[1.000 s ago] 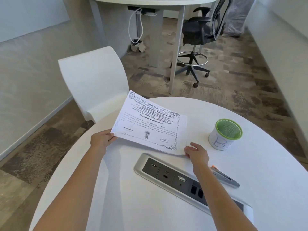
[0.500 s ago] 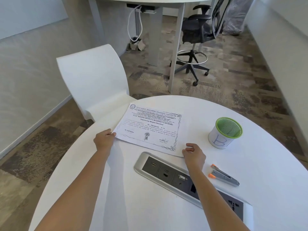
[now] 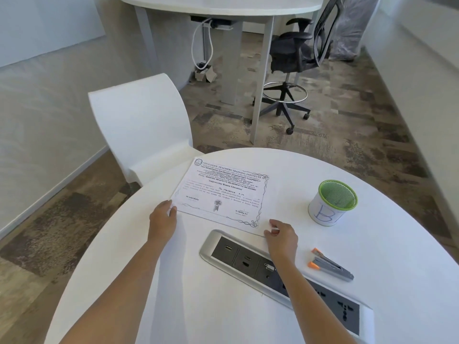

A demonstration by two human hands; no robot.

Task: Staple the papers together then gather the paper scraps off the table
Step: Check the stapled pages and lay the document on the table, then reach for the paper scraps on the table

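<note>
A printed certificate lies on top of the papers (image 3: 223, 192), which rest flat on the white round table (image 3: 372, 244), far side of centre. My left hand (image 3: 162, 223) holds their near-left corner, thumb on top. At the near-right corner my right hand (image 3: 282, 235) has its fingers curled on the white edge. A grey stapler (image 3: 331, 266) with orange tips lies on the table to the right of my right wrist, untouched. I see no paper scraps.
A green mesh cup (image 3: 332, 202) wrapped in white paper marked "B" stands at the right. A silver power and socket panel (image 3: 248, 259) is set into the table just in front of the papers. A white chair (image 3: 141, 125) stands beyond the table's left edge.
The papers were held tilted above the table; both hands have lowered them until they lie flat. My right hand has shifted left, uncovering the stapler.
</note>
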